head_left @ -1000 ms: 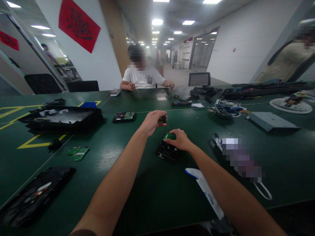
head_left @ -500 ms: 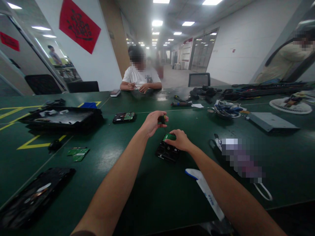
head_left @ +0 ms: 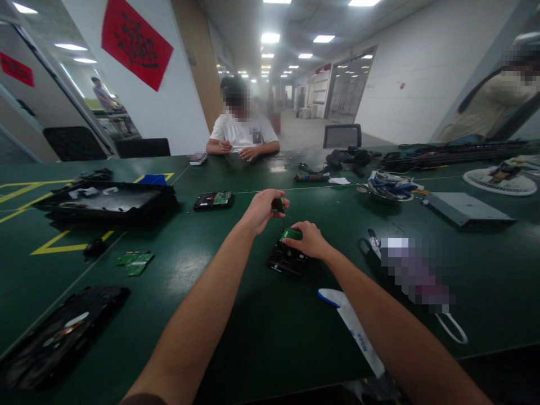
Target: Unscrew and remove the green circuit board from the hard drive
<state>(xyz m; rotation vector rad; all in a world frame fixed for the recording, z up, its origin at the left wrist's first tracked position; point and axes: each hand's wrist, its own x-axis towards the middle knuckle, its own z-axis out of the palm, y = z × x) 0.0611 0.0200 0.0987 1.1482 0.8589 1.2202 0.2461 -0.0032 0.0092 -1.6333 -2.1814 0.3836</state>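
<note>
A black hard drive (head_left: 286, 263) with a green circuit board (head_left: 290, 234) on its far part lies on the table in front of me. From the right, my right hand (head_left: 311, 239) grips the drive, its thumb and fingers over the board's edge. My left hand (head_left: 265, 211) is closed round the dark and yellow handle of a screwdriver (head_left: 279, 206). The thin shaft points down to the far end of the drive, and I cannot tell whether the tip sits in a screw.
Loose green circuit boards (head_left: 135, 262), another hard drive (head_left: 213, 200) and an opened black drive (head_left: 63, 337) lie left. Black trays (head_left: 109, 202) stand farther back. On the right are a white strap (head_left: 358, 332), a grey metal box (head_left: 468, 209) and bundled cables (head_left: 390, 187). A person (head_left: 243, 135) sits opposite.
Both my hands and the hard drive stay almost in place. The view has shifted very slightly, and the hands of the person opposite have moved a little.
</note>
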